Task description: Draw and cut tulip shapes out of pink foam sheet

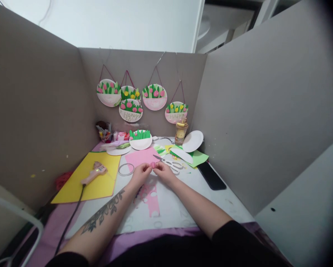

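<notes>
A small pink paper piece (153, 165) is pinched between the fingertips of my left hand (141, 173) and my right hand (163, 172), over the middle of the table. White-handled scissors (172, 164) lie just behind my right hand, blades pointing left. Beyond both hands is a pink paper sheet (140, 157). Nearer to me, pink paper with cut-out holes (153, 204) lies between my forearms. A grey ring (126, 169) rests left of my left hand. Farther back stands a white plate with green paper grass (140, 140).
A glue gun (95, 173) with a black cord lies on a yellow sheet (99, 189) at the left. On the right are a black phone (211, 175), green papers (199, 158), white plates (193, 141) and a cup (180, 133). Decorated plates (154, 97) hang on the grey partition.
</notes>
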The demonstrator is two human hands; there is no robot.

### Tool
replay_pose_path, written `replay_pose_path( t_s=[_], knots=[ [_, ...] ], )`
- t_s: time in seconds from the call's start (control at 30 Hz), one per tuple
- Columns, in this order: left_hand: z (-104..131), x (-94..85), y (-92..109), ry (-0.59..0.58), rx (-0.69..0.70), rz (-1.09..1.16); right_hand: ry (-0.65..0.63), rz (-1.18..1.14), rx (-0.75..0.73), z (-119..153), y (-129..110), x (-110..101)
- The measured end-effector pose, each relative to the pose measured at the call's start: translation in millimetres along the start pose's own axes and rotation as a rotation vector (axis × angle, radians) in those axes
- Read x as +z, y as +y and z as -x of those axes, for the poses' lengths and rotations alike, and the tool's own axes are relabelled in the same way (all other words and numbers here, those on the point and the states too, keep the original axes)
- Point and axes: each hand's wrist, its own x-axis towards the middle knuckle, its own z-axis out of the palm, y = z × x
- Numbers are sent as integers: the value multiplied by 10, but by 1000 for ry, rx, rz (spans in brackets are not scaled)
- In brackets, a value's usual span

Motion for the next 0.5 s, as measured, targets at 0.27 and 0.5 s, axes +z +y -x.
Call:
replay_pose_path(
  t_s=[0.27,0.5],
  knots=[
    [20,-11,46,0,23,-38,0,1,0,6,12,8],
    [16,-6,21,-1,36,-24,-58,-58,-3,7,-17,27]
  ],
)
